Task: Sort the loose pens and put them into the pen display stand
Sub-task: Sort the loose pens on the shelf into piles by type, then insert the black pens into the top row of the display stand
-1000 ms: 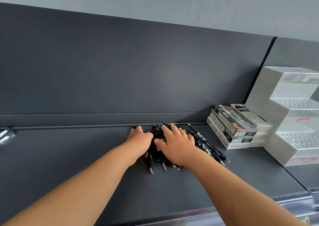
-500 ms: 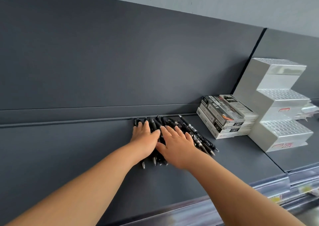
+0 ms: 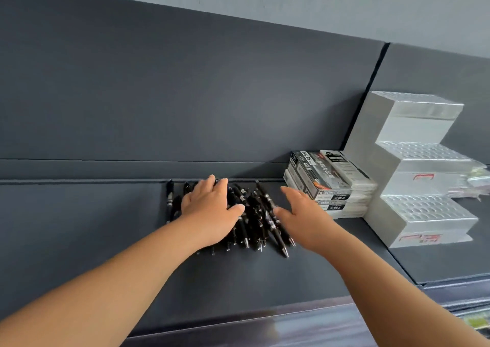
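On the matte dark grey shelf (image 3: 79,240), seen from the head camera, a heap of loose pens (image 3: 254,214) lies against the back ledge: slim black barrels with shiny metal tips pointing toward the viewer, lying roughly side by side but crossing one another in places. One pen (image 3: 169,198) lies a little apart at the heap's left edge. To the right, a stack of flat rectangular pen boxes (image 3: 326,182), glossy card printed in black, grey and white, sits just beside the heap. Beyond it stands the pen display stand (image 3: 413,177), a pale, semi-clear plastic block stepped in three tiers, each top dimpled with rows of round holes; red markings show on its front faces. No pens can be seen in its holes.

The left hand (image 3: 212,211) lies palm down on the left part of the heap, fingers spread flat and thumb stretched out to the right, pressing on the pens without closing round any. The right hand (image 3: 302,216) is open too, fingers straight and together, set edge-on just right of the heap between pens and boxes; whether it touches the outermost pen cannot be told, and it grasps nothing. Both bare forearms reach forward from the lower corners, nearly straight, converging toward the heap
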`<state>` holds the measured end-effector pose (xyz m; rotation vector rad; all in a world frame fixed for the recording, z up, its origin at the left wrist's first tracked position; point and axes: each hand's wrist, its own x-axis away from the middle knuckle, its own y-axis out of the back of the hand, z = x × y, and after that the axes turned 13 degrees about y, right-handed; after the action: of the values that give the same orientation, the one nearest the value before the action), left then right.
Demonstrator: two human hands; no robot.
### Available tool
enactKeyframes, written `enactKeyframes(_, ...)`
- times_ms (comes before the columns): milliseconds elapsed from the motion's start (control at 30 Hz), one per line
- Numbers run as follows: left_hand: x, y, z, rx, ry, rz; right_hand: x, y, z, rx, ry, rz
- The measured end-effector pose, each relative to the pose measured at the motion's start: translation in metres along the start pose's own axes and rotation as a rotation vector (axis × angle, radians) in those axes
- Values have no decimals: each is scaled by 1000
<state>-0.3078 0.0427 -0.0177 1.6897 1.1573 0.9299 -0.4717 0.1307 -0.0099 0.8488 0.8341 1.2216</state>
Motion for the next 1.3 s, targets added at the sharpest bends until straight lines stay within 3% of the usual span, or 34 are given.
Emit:
enactKeyframes(133,17,-19,-39,-25,35,-129,5,11,-37,-75,75,67)
enactKeyframes(267,25,-34,-75,-59,182,-186,0,11,-58,-137,172,105)
enactKeyframes(433,34,-43,-92,-122,327,-158,-10,0,-62,-186,194,149)
enactKeyframes(633,27,-42,-96,-71,351,-162,-23,-8,-62,-238,142,125)
enactKeyframes(933,12,-37,-88,145,357,-58,-34,-16,-48,-870,-162,143)
enactKeyframes(1300,14,-44,-78,579,363,34,-36,-19,-48,-920,-158,46)
